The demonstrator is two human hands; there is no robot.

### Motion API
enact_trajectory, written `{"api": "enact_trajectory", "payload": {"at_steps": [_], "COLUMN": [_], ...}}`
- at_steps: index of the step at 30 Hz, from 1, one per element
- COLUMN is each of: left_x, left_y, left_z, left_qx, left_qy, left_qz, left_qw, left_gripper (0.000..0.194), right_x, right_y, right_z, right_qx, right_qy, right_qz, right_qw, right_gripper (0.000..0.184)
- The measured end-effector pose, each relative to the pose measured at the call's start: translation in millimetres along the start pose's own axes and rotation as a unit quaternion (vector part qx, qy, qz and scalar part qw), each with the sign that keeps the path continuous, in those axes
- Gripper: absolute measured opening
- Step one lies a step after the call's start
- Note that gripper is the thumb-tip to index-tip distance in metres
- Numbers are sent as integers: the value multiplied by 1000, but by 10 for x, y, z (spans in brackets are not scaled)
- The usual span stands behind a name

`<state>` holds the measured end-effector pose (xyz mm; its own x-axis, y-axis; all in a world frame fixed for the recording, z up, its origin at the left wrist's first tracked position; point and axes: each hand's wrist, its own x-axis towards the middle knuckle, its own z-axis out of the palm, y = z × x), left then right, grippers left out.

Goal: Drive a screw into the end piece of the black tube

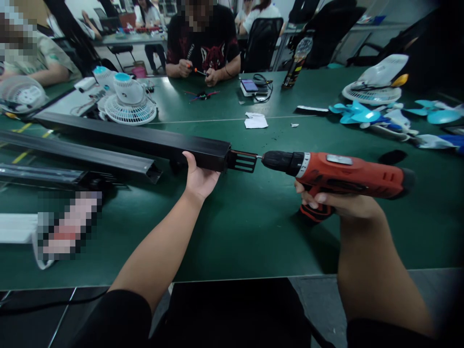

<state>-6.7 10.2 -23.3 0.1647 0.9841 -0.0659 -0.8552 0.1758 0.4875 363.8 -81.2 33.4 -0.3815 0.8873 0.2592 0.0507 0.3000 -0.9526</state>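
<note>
My left hand (202, 180) cups the near side and underside of a long black rectangular tube (145, 139) close to its right end, thumb pointing up. A slotted black end piece (244, 161) sticks out of that end. In my right hand (350, 204) is a red and black cordless drill (348, 173), fingers wrapped round its handle. The drill points left, and its bit tip is at the end piece's right edge; whether they touch I cannot tell. My left fingertips are hidden behind and under the tube.
More black profiles (83, 150) lie at left, near a blurred pinkish item (72, 224). White fans (130, 104) stand beyond them. Blue fan blades (357, 113) lie at right, a bottle (297, 63) behind. Across the green table (253, 241), a person (203, 43) holds a screwdriver.
</note>
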Motion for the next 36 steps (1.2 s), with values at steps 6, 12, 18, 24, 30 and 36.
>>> {"api": "enact_trajectory", "payload": {"at_steps": [6,12,18,24,30,36], "left_x": [-28,-27,-9,-51,-32,5], "left_y": [28,27,16,9,12,23], "left_z": [26,16,-34,62,27,-80], "left_qx": [-1,-6,-5,22,-2,-9], "left_qy": [4,-5,-16,4,-8,-18], "left_qz": [-12,-8,-4,4,5,-6], "left_qw": [1000,1000,1000,1000,1000,1000], "left_gripper": [97,96,98,99,95,98], "right_x": [-24,-44,-27,-24,-8,-11], "right_y": [9,23,10,-5,-46,-27], "right_z": [13,19,5,28,44,35], "right_qx": [5,21,20,24,12,16], "right_qy": [12,27,12,15,19,30], "right_qz": [12,24,29,22,30,37], "right_qw": [1000,999,999,999,999,999], "right_gripper": [38,41,40,42,43,43]}}
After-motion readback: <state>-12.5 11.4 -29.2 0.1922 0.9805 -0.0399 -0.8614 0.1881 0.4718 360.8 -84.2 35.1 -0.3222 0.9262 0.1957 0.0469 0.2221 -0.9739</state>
